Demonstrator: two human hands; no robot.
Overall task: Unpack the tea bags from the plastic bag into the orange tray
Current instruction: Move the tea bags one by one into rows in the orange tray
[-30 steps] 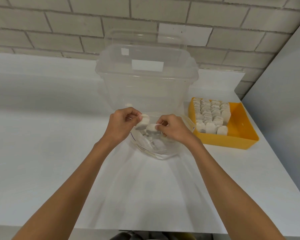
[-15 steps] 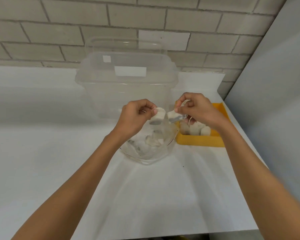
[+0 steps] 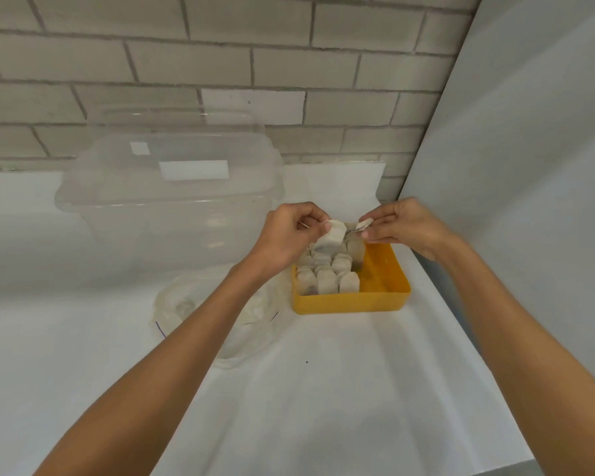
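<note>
On the white table (image 3: 323,389), a little in from the near edge, the bag (image 3: 200,304) lay crumpled and open, with the left forearm crossing over it. A pale shape or two showed through the film, so it probably was not empty, but the count could not be read.

Just beside it, toward the right edge, stood the tray (image 3: 351,300). Tea bags (image 3: 327,273) stood upright in close rows across its left part. The right strip of its floor was bare orange. By that showing, most of the unpacking looked done, with room left for about a row more.

Over the far half of the tray, both hands hung near each other without touching. The left hand (image 3: 289,231) had thumb and curled fingers pinched on a tea bag (image 3: 331,238) that tilted down toward the rows. The right hand (image 3: 401,225), knuckles up, pinched a second tea bag (image 3: 363,224) at its fingertips, seen small and edge-on. Neither bag touched the rows yet, so both awaited placing.

Behind, at the far edge, stood a clear lidded box (image 3: 169,201) against the brick wall (image 3: 289,63).
</note>
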